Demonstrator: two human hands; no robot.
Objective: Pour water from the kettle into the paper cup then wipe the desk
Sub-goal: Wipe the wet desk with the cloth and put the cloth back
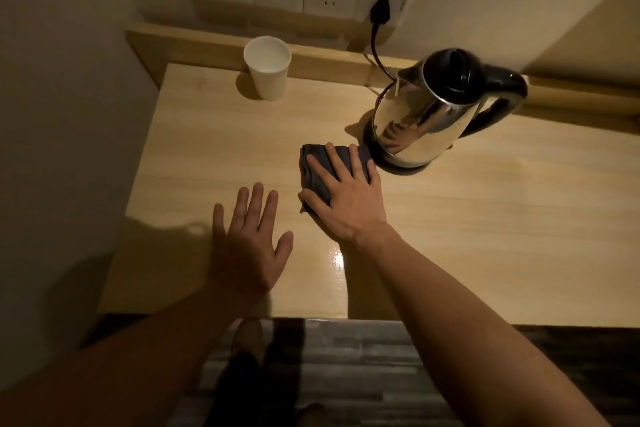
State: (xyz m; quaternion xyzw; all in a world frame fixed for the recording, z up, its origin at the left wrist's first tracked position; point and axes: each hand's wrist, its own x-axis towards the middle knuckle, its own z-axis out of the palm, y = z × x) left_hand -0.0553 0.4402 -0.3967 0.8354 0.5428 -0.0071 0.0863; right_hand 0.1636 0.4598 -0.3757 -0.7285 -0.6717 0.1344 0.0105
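A white paper cup (267,68) stands upright at the back left of the light wooden desk (485,218). A steel kettle (429,114) with a black lid and handle sits on its base at the back right. A dark folded cloth (313,166) lies on the desk just in front left of the kettle. My right hand (343,194) presses flat on the cloth, fingers spread, fingertips close to the kettle base. My left hand (249,239) rests flat on the bare desk, fingers apart, holding nothing.
A black cord (377,55) runs from the kettle to a plug in the rightmost wall socket (384,0). A raised wooden ledge (207,45) borders the desk's back. A wall stands close on the left. Dark floor shows below the front edge.
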